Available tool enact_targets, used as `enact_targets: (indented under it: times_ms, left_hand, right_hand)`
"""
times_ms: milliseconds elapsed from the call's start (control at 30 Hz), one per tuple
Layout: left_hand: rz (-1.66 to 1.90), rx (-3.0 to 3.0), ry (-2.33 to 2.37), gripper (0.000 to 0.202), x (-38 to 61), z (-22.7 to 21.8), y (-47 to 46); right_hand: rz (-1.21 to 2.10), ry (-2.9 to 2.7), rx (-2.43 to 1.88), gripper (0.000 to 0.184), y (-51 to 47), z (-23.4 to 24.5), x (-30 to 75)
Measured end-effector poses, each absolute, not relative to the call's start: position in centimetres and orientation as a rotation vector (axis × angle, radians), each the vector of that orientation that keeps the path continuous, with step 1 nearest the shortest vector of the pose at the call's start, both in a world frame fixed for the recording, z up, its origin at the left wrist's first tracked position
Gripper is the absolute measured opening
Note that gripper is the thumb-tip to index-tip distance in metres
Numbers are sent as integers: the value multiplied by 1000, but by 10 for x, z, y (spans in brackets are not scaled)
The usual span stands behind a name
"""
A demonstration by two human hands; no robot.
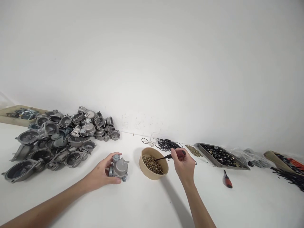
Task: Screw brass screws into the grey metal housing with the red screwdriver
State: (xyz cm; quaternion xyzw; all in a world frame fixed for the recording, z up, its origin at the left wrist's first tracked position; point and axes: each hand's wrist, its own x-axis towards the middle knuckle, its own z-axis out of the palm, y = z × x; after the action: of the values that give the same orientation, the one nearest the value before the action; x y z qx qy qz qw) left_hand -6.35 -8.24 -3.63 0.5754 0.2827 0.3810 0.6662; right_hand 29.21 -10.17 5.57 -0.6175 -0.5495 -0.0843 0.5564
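Grey metal part (119, 167): stands on the white worktop (147, 202), just left of the bowl.
Left hand (102, 172): fingers clamped around the part, apparently steadying it upright.
Right hand (184, 164): closed on a red-handled screwdriver (171, 155); its tip dips into the bowl.
Bowl (153, 164): tan, holds small brass screws, set between both hands, likely for easy reach.
Pile of metal castings (59, 136): heaped far left.
Tray of dark hardware (222, 155): right, near the wall.
Spare screwdriver (227, 179): lies loose in front of the tray.

Two bare forearms, left hand (101, 175) and right hand (185, 167) apparently ungloved, sleeveless.
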Motion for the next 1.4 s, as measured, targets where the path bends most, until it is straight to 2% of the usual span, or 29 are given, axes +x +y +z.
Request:
enact_targets:
  times_ms: [333,800,1400]
  left_hand:
    - [857,1380,597,108,-70,-40,-81]
    - [990,1410,532,58,-71,-42,-75]
    - [853,1499,659,76,-77,-29,-89]
  right_hand:
    - [-207,-1248,-1418,37,-107,61,287]
    - [-166,-1265,-1447,39,-107,62,281]
    - [-169,-1252,-1416,35,-110,67,274]
